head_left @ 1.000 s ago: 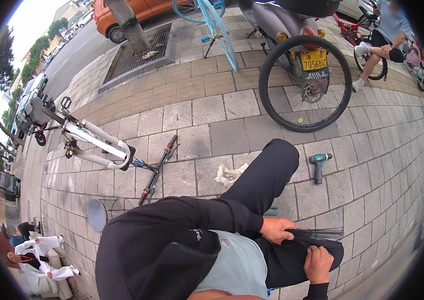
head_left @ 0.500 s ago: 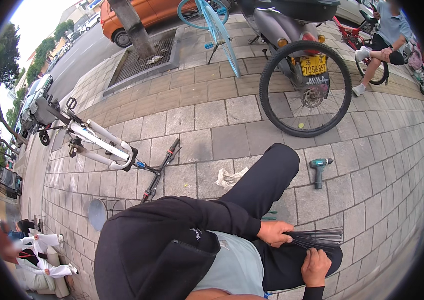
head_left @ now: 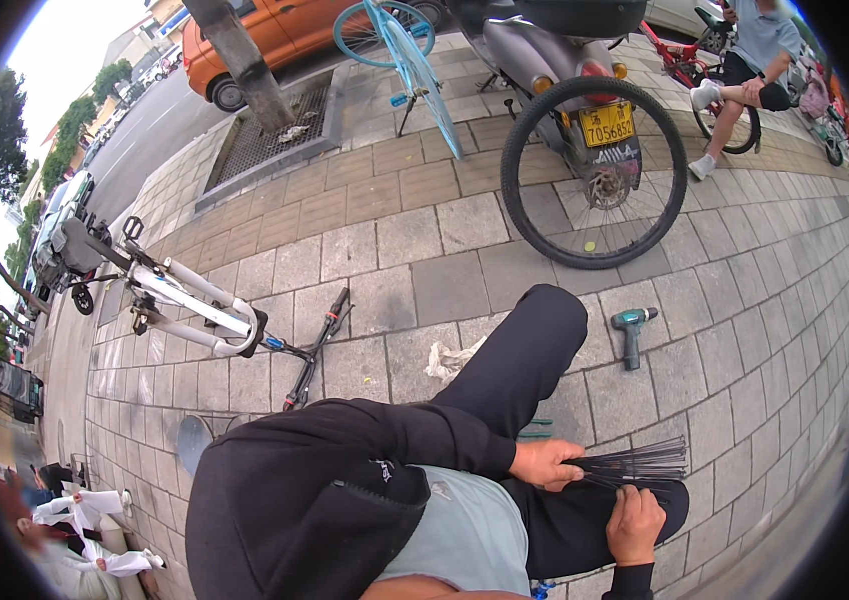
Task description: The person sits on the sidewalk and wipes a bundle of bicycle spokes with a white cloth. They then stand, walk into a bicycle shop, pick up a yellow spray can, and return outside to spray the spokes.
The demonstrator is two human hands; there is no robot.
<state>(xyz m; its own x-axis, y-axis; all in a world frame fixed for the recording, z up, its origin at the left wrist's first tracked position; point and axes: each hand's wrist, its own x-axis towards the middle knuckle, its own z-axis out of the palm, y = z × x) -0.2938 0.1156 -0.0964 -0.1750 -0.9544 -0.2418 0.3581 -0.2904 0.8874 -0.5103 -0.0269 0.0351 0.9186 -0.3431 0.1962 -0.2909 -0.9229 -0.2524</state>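
Note:
My left hand [head_left: 547,465] is closed around one end of a bundle of thin black bicycle spokes [head_left: 645,461], which fans out to the right above my thigh. Just below the fan, my right hand [head_left: 635,525] has its fingers curled in a pinch near the spokes. Its fingertips seem to grip a spoke at the bundle's lower edge, though the hand partly hides this. Both hands rest close to my dark trouser leg [head_left: 557,530]. A green-handled tool [head_left: 535,430] lies partly hidden beside my left forearm.
A green and black cordless drill [head_left: 633,335] and a pale cloth [head_left: 453,358] lie on the paving. A bicycle wheel [head_left: 515,200] leans against a parked scooter [head_left: 525,50]. At left is a white bicycle fork with handlebar [head_left: 200,300]. A person [head_left: 760,60] sits at the far right.
The spokes have spread slightly wider in my left hand. My right hand stays pinched just below them. The whole view has shifted a little.

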